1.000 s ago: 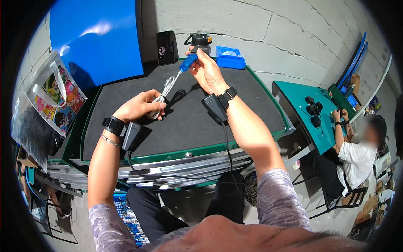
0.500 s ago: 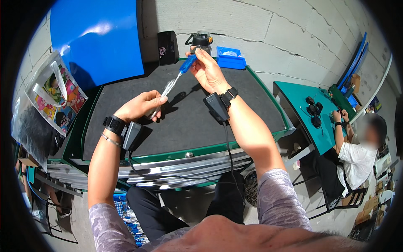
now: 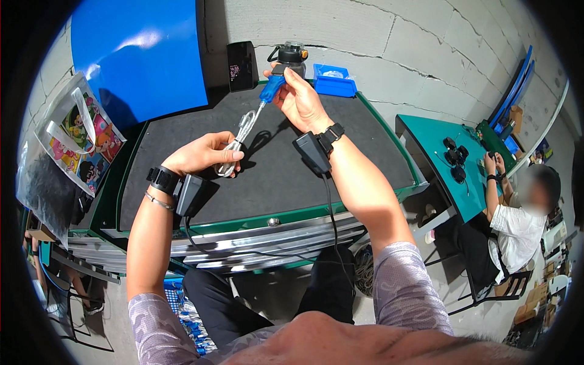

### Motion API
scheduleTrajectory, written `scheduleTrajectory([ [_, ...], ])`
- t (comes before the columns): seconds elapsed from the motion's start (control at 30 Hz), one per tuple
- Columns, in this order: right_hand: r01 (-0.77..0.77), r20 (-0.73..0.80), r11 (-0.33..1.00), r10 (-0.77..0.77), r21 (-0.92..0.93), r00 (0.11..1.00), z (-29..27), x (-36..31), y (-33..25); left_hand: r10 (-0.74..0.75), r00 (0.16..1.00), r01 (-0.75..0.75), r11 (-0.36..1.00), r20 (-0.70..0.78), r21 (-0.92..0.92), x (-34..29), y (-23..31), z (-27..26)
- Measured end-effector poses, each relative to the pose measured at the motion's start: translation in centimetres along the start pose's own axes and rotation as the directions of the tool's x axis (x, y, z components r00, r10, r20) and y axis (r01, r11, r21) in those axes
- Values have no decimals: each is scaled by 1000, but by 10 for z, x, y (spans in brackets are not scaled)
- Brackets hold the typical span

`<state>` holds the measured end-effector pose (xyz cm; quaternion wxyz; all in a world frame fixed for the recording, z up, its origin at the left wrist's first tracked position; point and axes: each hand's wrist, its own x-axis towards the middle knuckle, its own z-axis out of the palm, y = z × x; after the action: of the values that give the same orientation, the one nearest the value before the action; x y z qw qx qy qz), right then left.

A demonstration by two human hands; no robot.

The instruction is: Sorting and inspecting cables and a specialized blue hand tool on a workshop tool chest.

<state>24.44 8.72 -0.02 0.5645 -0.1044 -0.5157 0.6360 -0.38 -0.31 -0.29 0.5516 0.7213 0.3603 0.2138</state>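
Observation:
My right hand [image 3: 299, 104] pinches a translucent blue connector with a dark end [image 3: 272, 90] above the far middle of the dark mat. From its lower end runs a clear, silvery cable [image 3: 246, 129], folded into a narrow looped bundle. Around the lower part of that bundle my left hand [image 3: 204, 153] is closed, thumb on top, with loop ends showing below the fingers. Both hands are held above the mat, and the cable casts a shadow on it. Each wrist wears a black strap with a small black box wired to it.
The dark mat [image 3: 182, 134] covers a green-edged workbench. At its far edge stand a phone-like black device [image 3: 242, 67], a lidded bottle [image 3: 292, 55] and a blue bin [image 3: 334, 82]. Below left, a blue basket [image 3: 193, 322] holds similar cables. A person [image 3: 517, 231] works at the teal table [image 3: 426, 149].
The cable bundle has turned so its loops show wider. My left hand has shifted slightly downward, and the connector has tilted a little in my right hand.

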Motion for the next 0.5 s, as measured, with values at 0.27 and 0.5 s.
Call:
scheduleTrajectory([
  [0.27,0,4,1000,0,-8,1000,-1,0,-1,20,998,-22,999,61,47,1,-1,-2],
  [0.5,-8,3,1000,8,-8,1000,0,1,0,49,996,-54,996,72,68,0,-1,-1],
])
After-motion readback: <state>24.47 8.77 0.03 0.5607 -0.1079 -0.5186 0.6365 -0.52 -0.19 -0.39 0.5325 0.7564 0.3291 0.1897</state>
